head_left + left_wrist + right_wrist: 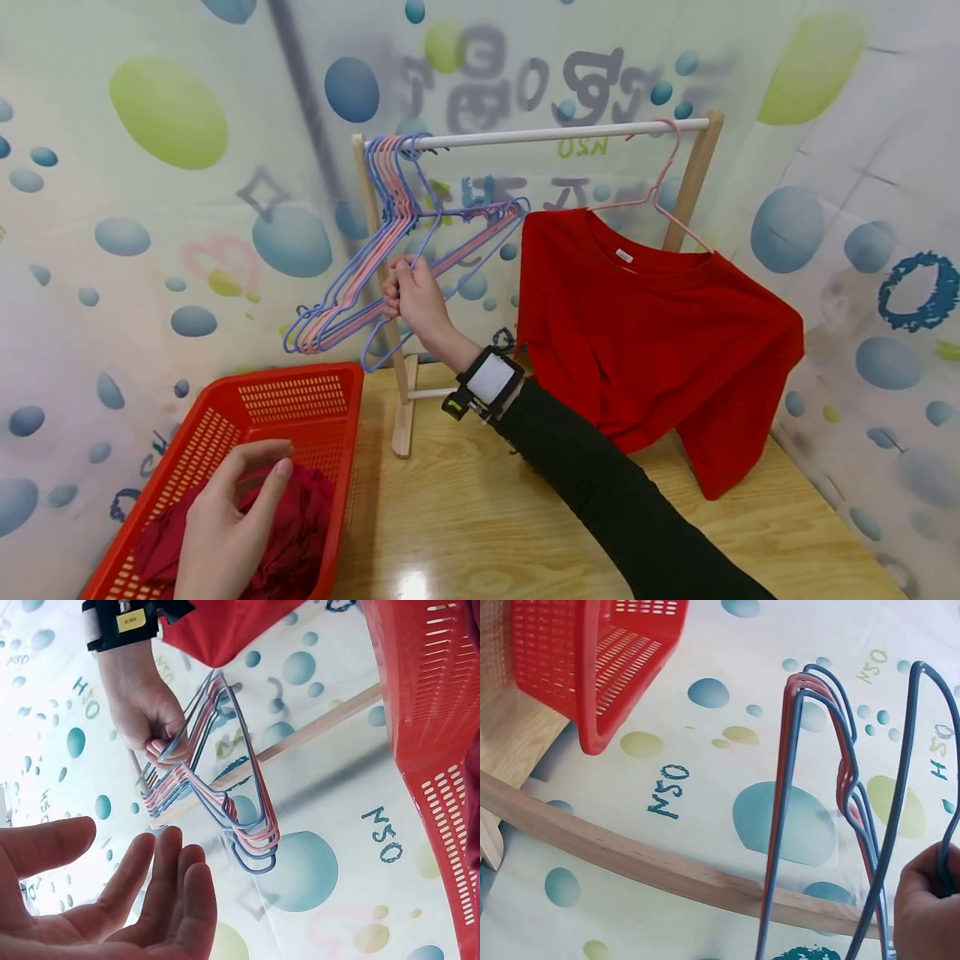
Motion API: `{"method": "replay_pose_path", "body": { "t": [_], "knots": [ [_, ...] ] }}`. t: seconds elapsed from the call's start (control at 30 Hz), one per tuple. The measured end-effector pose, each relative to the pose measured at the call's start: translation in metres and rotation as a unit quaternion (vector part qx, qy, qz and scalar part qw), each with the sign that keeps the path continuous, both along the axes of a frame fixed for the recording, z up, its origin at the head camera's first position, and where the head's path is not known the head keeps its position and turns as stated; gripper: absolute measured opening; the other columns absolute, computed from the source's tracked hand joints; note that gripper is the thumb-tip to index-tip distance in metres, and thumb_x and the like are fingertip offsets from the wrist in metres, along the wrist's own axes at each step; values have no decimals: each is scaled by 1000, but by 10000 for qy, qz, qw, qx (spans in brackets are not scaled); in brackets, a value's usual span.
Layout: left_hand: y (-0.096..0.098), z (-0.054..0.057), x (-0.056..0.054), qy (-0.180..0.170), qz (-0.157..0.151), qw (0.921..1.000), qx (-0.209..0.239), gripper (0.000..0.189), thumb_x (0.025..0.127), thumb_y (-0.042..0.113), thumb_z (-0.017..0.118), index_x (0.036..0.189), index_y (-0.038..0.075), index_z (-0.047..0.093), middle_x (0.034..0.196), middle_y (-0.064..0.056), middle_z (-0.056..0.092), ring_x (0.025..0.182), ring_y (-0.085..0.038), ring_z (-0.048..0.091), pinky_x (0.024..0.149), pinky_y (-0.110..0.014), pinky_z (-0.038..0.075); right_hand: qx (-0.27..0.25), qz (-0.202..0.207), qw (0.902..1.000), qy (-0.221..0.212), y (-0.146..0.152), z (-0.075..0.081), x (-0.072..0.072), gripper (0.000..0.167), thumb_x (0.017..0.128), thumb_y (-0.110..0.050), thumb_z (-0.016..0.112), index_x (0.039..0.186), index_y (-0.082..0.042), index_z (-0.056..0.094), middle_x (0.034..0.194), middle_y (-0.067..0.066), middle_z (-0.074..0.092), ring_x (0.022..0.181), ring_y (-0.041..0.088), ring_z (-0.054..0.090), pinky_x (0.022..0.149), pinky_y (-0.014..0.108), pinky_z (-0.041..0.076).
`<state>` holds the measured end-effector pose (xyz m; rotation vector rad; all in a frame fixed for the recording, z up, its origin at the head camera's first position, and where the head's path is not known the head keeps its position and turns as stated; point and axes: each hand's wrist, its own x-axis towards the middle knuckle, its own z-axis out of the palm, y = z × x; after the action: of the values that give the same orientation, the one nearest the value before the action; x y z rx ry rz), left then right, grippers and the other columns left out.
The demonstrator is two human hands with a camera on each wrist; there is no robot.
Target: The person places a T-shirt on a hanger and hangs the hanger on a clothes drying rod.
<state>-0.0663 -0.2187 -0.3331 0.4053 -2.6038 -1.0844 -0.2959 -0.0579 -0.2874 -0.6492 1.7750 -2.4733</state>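
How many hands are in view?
2: the left hand is near the basket, and the right hand holds a blue hanger. Neither is fully hidden.

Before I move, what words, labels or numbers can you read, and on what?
"NSO" or "N2O", middle character uncertain: patterned backdrop.
"HSO" or "H2O", likewise uncertain: same backdrop.
Large gray lettering, same backdrop: too blurred to read.
Neck label, red shirt: too small to read.
Yellow sticker, right wrist device: too small to read.

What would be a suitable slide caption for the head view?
Right hand grips a blue hanger; left hand is near the basket; a red shirt hangs on the rack.
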Motion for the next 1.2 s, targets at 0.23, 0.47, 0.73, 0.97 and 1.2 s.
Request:
{"method": "replay_pose_path", "body": {
  "t": [0.23,0.47,0.73,0.97,1.2],
  "knots": [
    [0,-1,0,35,-8,10000,-19,33,95,44,52,120,24,58,115,4,62,92,10,50,71,-10,43,-71,149,9997,173,7,11,3,16,105,-19,24,104,-7,35,66,3,35,53,11,32,51,21,33],
    [1,0,0,-29,2,10000,-49,34,95,45,51,121,24,57,116,3,62,94,7,50,71,-10,42,16,357,9992,205,15,20,17,16,105,-16,23,104,-6,35,66,4,36,53,12,34,51,23,34],
    [4,1,0,1,-3,10000,-39,33,95,44,51,121,25,57,115,4,62,94,6,51,72,-8,42,-49,478,9988,78,20,17,44,15,105,-16,25,104,-8,36,64,4,35,52,12,32,50,22,32],
    [5,2,1,7,14,10000,-9,33,95,44,51,121,25,57,116,5,62,96,5,51,73,-10,42,-261,776,9965,-170,29,3,76,15,105,-15,23,101,-8,36,65,2,32,52,10,29,50,21,30],
    [5,1,2,-91,31,9999,75,37,94,47,51,122,23,57,117,2,62,96,4,52,75,-7,40,-261,1096,9896,-898,45,-16,103,15,106,-16,24,98,-12,36,64,-1,31,50,8,28,50,18,29]
  ]
}}
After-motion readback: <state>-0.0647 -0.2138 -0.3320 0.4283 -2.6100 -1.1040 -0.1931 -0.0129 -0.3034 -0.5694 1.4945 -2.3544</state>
